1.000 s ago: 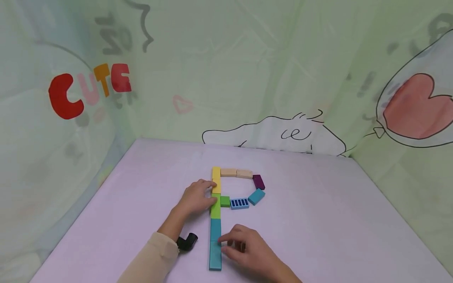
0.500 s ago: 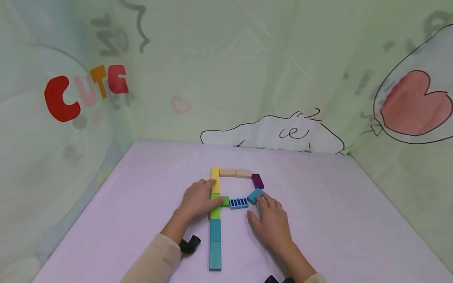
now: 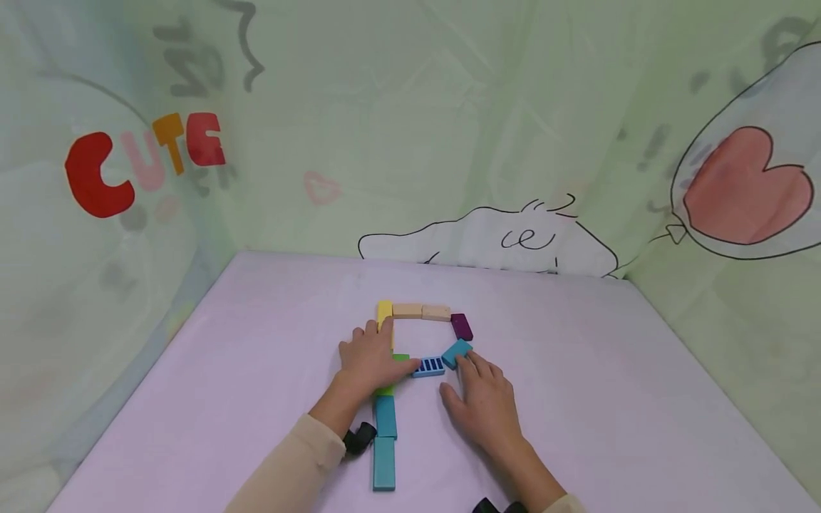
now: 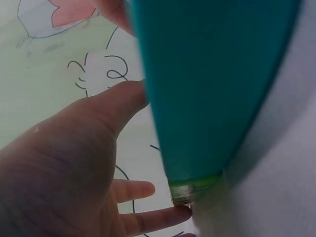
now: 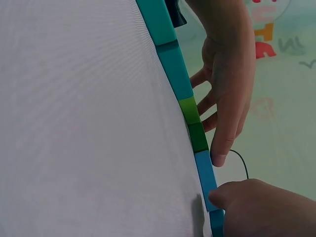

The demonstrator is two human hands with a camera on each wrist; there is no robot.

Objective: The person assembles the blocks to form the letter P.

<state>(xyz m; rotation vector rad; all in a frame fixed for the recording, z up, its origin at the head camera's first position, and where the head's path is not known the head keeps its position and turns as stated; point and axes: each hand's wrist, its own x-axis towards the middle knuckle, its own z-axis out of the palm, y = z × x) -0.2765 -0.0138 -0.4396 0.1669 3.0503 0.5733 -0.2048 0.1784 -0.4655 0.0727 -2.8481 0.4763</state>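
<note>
Coloured blocks lie flat on the table in the outline of a letter P. My left hand (image 3: pixel 372 360) rests over the left column, covering most of the light-green block and part of the yellow block (image 3: pixel 384 311). Its extended thumb crosses the small green block (image 3: pixel 400 356) to the left end of the slotted blue block (image 3: pixel 430 367). My right hand (image 3: pixel 484 402) touches the near right side of the tilted blue block (image 3: pixel 457 352) with its fingertips, thumb held apart. In the left wrist view, a teal block (image 4: pixel 212 89) fills much of the picture, blurred.
Two beige blocks (image 3: pixel 408 311) and a purple block (image 3: pixel 462 327) form the top and right of the outline. Two teal blocks (image 3: pixel 384 463) make the lower column. Black wrist-worn pieces (image 3: pixel 360 438) sit near the sleeves. Printed cloth (image 3: pixel 410 128) encloses the table.
My right hand has moved from beside the lower teal blocks up to the tilted blue block. My left thumb has slid right onto the slotted block. The upper teal block now sits slightly askew.
</note>
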